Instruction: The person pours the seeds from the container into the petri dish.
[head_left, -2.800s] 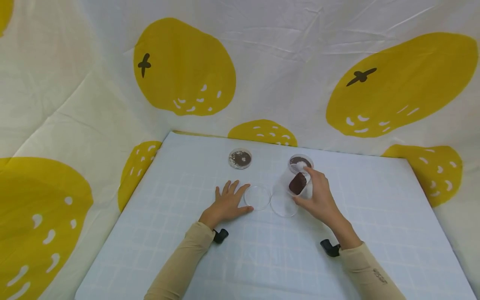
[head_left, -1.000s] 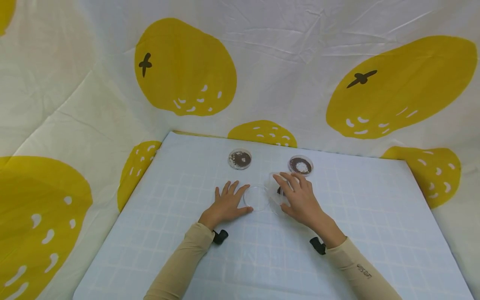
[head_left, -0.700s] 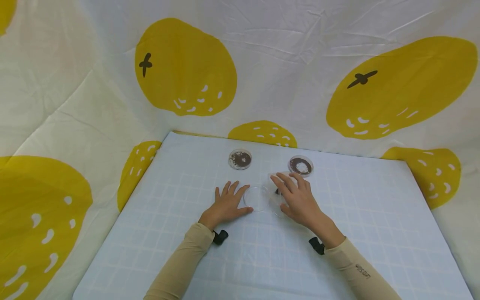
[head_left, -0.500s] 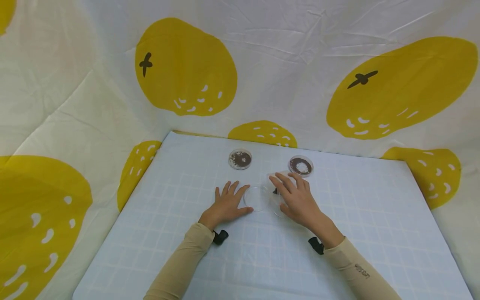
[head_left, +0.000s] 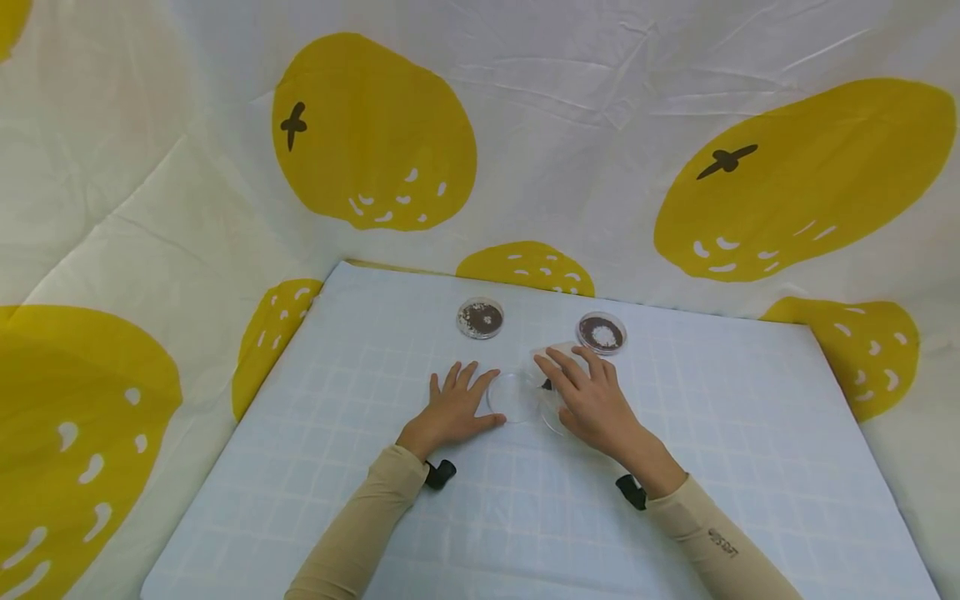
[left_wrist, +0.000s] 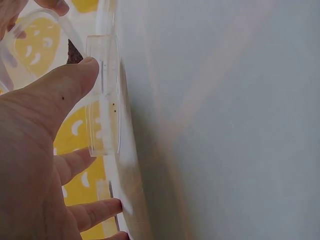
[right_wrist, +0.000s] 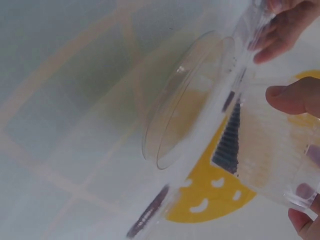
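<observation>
My left hand lies low on the table, fingers spread, its thumb and index finger on the rim of a clear petri dish. Two dark specks show on that dish in the left wrist view. A clear plastic box is gripped by my right hand, thumb on one side and fingers on the other. It is tilted left, and dark brown granules sit in its lower corner. Below the box lies another clear round dish or lid, beside the first dish. My right hand partly hides the box from above.
Two petri dishes stand toward the back: the left dish and the right dish, both with dark brown granules and white patches. A pale blue checked cloth covers the table. Behind it hangs a white curtain with yellow fruit prints.
My right hand has carried the box left from in front of the right back dish, tilting it toward the dish at my left hand. Lately it inches left. My left hand stays put.
</observation>
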